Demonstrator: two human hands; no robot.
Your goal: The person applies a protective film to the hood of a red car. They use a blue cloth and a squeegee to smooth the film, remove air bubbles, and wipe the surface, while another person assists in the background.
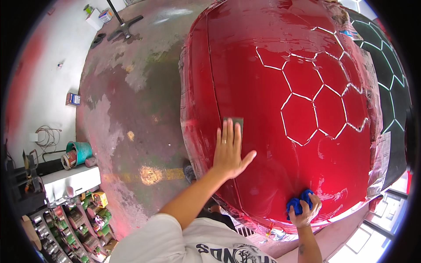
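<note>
A glossy wet red car hood [258, 175] spreads in front of me. My left hand [229, 151] lies flat on it near the left seam, fingers stretched out and thumb spread. Under its fingertips is a thin dark grey-brown sheet [239, 124], which looks like sandpaper; most of it is hidden by the fingers. My right hand [308, 214] is closed around a bunched blue cloth [294, 205] and presses it on the hood's near right part.
Reflected white hexagonal lights [315, 113] show on the hood. Masking paper and film [376, 162] edge the dark windshield [390, 87] on the right. At left are a teal bucket [82, 151], a rack of cans [79, 223] and a black stand [126, 30] on the stained floor [131, 109].
</note>
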